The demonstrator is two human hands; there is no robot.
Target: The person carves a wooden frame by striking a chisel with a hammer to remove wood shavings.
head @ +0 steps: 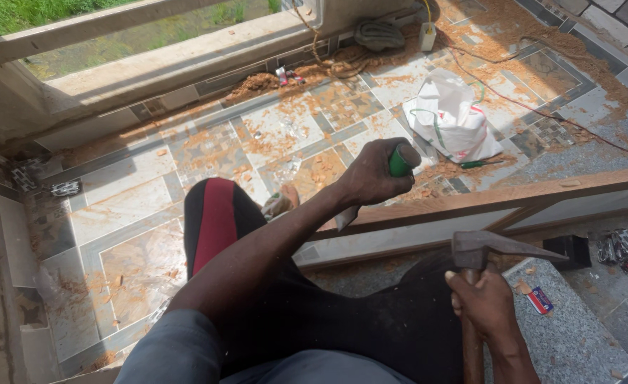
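A green-handled chisel (397, 165) was gripped in the closed fist of the left hand (372, 178), its blade set against the long wooden frame piece (498, 203) laid across the lap. A claw hammer (495, 250) was held by its handle, fingers wrapped tight, in the right hand (486, 302), its head hanging just below the frame piece. A glancing blow could be judged likely to strike the left knuckles or drive the blade off line, since the frame piece appeared unclamped.
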